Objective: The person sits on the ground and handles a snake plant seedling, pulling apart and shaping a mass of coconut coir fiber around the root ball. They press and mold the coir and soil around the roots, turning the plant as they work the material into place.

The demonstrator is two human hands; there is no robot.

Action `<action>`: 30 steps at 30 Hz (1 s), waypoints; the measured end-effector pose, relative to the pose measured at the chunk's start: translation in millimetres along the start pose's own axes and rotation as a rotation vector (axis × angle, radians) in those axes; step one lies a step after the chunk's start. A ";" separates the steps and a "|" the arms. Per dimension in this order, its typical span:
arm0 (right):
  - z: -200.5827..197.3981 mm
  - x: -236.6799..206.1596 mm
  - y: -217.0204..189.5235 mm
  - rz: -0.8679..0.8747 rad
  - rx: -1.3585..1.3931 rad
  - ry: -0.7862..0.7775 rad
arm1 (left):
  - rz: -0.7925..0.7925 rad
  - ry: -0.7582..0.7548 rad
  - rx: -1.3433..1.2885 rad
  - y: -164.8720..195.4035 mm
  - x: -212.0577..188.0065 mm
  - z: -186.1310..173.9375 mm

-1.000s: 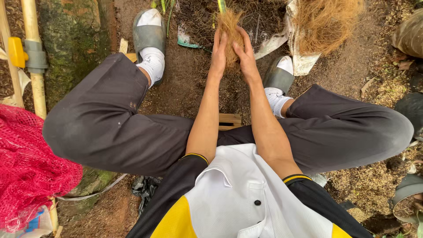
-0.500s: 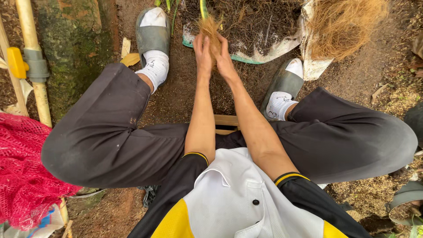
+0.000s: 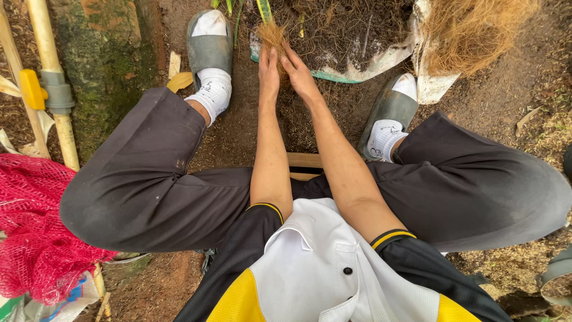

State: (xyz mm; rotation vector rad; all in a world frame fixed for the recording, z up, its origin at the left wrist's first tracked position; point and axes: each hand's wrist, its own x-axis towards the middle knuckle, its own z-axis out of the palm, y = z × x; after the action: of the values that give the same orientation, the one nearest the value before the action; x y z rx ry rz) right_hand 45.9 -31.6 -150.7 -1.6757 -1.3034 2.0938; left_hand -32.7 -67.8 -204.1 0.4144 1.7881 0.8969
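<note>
Near the top centre of the frame I see both hands stretched out together at a small tuft of coconut fibre (image 3: 272, 33). My left hand (image 3: 268, 73) lies flat and long, fingers straight and close together, their tips pressing against the lower left of the tuft. My right hand (image 3: 300, 73) comes in just beside it, fingers also extended, tips touching the tuft's lower right side. Neither hand is clenched; the tuft sits pinched lightly between the two sets of fingertips rather than wrapped in a fist. How firmly they press I cannot tell.

The tuft rests at the near edge of a white sack (image 3: 381, 62) laid open at the top of the frame, with dark soil mix (image 3: 339, 27) heaped on it. A green leaf (image 3: 264, 10) rises right above the tuft. At the upper right lies a larger pile of dry fibre (image 3: 476, 30).

My feet in grey slippers flank the hands: one slipper (image 3: 208, 48) to the upper left, the other (image 3: 390, 110) to the right of centre. At the left edge stand a pale pipe (image 3: 50, 77) with a yellow handle (image 3: 31, 89), and below it a red net bag (image 3: 33, 232).
</note>
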 end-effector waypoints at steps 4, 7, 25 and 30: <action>-9.2 -12.3 -3.2 0.093 0.188 0.058 | -0.052 0.024 0.269 7.4 -3.5 4.1; -17.1 -19.4 1.6 0.094 0.253 0.076 | -0.064 0.009 0.158 9.7 -6.1 4.8; -42.7 -42.9 49.5 -0.025 0.375 0.208 | 0.025 0.098 0.532 8.8 -43.6 11.4; -36.0 -42.9 41.7 -0.073 0.375 0.180 | 0.101 0.219 0.840 27.8 -66.7 29.7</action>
State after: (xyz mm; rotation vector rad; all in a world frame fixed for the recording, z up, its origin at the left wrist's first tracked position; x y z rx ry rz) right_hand 107.8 -63.9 -148.9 -1.5803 -0.8430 1.9439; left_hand 17.0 -81.5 -145.5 0.9687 2.3185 0.2100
